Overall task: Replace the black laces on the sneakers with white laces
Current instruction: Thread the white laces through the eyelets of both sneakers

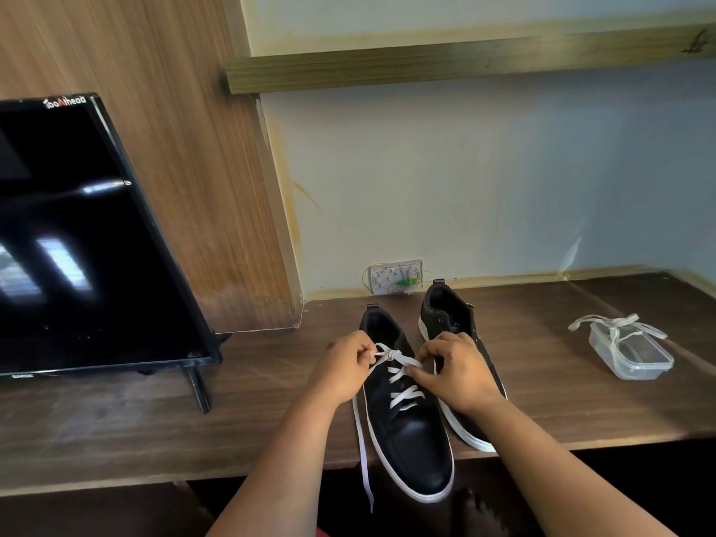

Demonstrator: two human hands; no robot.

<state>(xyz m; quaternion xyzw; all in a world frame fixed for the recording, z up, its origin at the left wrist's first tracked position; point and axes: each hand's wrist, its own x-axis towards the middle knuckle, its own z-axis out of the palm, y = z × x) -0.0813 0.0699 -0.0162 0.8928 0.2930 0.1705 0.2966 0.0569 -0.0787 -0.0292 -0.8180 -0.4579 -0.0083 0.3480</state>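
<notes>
Two black sneakers with white soles stand on the dark wooden table [155, 420]. The near sneaker [410, 439] pokes its toe over the front edge and carries a white lace [403, 393] crossed through its eyelets, knotted at the top. My left hand [345, 370] pinches one strand of that lace left of the knot. My right hand [457, 370] pinches the other strand to the right. A loose lace end hangs down past the table edge on the left side. Behind my right hand stands the second sneaker [449, 308], its lacing hidden.
A clear plastic box [631, 354] with another white lace [616, 323] draped over it sits at the right. A black TV screen [89, 242] on a stand fills the left. A white wall socket [395, 277] is behind the shoes.
</notes>
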